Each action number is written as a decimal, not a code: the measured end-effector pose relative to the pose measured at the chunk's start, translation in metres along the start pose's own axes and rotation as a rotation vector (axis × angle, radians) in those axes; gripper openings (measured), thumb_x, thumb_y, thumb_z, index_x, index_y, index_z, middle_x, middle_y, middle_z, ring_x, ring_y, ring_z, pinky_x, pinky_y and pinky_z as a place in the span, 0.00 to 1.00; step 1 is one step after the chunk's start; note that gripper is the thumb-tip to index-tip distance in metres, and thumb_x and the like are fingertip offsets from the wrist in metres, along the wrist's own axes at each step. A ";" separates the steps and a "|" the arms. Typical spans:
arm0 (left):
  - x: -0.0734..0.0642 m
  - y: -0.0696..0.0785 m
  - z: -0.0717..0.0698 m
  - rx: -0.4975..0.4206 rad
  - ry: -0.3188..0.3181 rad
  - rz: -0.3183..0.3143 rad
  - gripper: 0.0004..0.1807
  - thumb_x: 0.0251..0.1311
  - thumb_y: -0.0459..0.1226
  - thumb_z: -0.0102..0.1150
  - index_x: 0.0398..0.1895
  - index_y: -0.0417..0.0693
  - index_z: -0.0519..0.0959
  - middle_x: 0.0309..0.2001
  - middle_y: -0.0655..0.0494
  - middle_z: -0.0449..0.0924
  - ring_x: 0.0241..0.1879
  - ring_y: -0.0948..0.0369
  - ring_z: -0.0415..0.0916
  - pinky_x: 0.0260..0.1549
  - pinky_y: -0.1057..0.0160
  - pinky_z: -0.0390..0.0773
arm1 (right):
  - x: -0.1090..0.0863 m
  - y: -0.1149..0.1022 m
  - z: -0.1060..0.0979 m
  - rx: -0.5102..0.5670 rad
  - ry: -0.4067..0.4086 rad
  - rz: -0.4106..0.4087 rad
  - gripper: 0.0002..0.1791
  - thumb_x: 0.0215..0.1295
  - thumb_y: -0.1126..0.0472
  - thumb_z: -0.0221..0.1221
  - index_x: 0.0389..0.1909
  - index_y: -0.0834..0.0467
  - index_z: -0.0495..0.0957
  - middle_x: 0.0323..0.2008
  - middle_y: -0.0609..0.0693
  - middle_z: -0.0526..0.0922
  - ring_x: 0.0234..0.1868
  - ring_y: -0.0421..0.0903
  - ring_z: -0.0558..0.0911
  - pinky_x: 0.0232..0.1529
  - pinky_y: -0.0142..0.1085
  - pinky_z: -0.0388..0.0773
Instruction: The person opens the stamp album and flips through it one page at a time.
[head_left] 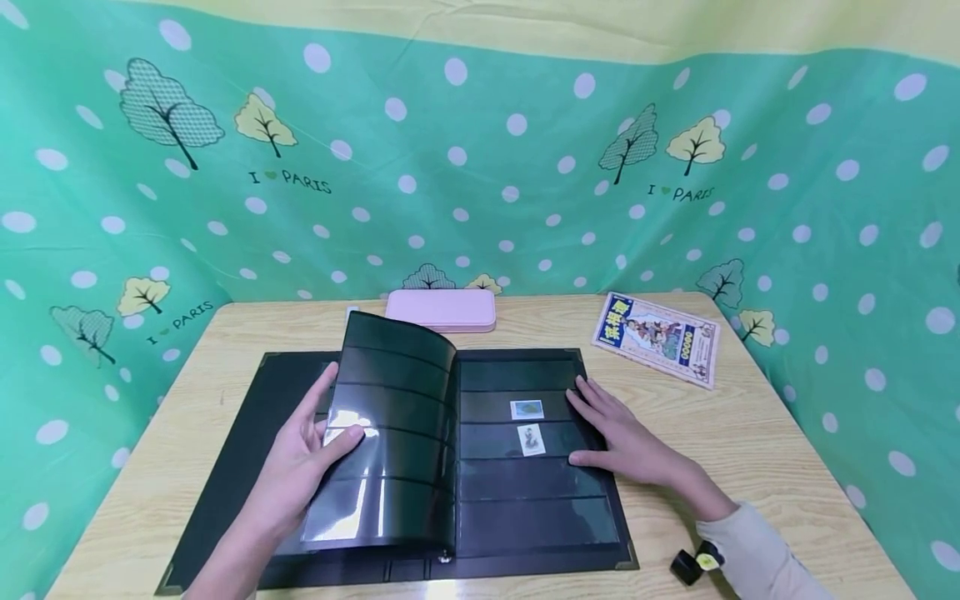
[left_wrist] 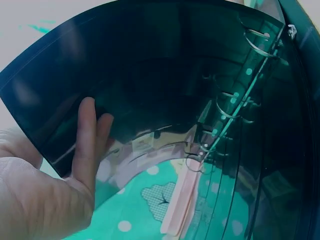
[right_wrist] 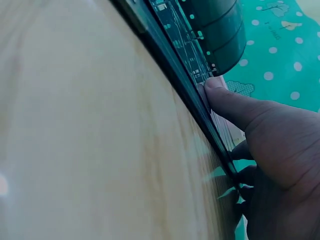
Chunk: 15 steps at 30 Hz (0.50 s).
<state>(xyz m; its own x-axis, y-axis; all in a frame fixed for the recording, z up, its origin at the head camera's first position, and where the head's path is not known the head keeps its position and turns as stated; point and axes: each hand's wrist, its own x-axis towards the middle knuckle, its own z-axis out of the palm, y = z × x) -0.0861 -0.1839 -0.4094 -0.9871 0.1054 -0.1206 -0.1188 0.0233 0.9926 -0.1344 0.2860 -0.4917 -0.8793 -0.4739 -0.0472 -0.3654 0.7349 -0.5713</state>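
Observation:
A black stamp album lies open on the table. My left hand pinches the outer edge of a raised, curved black page, thumb on its front and fingers behind. In the left wrist view the page bends up from metal binder rings. My right hand rests on the right edge of the album with its fingers spread. On the right page, a blue-and-green stamp sits above a pale stamp with a dark figure, each in its own strip.
A pink case stands at the back of the table, behind the album. A printed booklet lies at the back right. A small black object is beside the right sleeve. A green polka-dot cloth hangs around the table.

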 end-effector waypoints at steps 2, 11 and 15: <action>0.000 -0.001 0.000 0.006 -0.006 0.036 0.51 0.78 0.30 0.65 0.93 0.66 0.49 0.24 0.54 0.80 0.27 0.57 0.86 0.30 0.64 0.86 | 0.000 -0.001 0.000 0.003 -0.002 -0.002 0.54 0.75 0.38 0.69 0.89 0.61 0.56 0.90 0.64 0.45 0.89 0.69 0.43 0.81 0.74 0.47; 0.001 -0.001 -0.001 -0.062 -0.072 0.120 0.49 0.80 0.27 0.60 0.94 0.64 0.48 0.34 0.47 0.88 0.31 0.58 0.89 0.33 0.61 0.89 | -0.001 -0.001 -0.001 -0.003 -0.007 0.003 0.55 0.75 0.38 0.69 0.89 0.63 0.55 0.90 0.65 0.44 0.89 0.68 0.43 0.82 0.72 0.46; -0.001 0.002 -0.004 -0.051 -0.103 0.149 0.49 0.80 0.26 0.58 0.94 0.63 0.47 0.35 0.48 0.89 0.31 0.58 0.89 0.32 0.61 0.89 | 0.000 0.000 -0.001 -0.007 -0.011 0.005 0.56 0.75 0.38 0.69 0.89 0.63 0.55 0.90 0.64 0.44 0.90 0.67 0.43 0.83 0.70 0.46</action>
<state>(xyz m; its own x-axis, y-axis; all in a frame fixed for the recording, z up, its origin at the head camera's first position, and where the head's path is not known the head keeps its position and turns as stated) -0.0857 -0.1884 -0.4074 -0.9783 0.2051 0.0303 0.0204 -0.0501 0.9985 -0.1349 0.2866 -0.4910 -0.8779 -0.4752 -0.0588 -0.3630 0.7406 -0.5654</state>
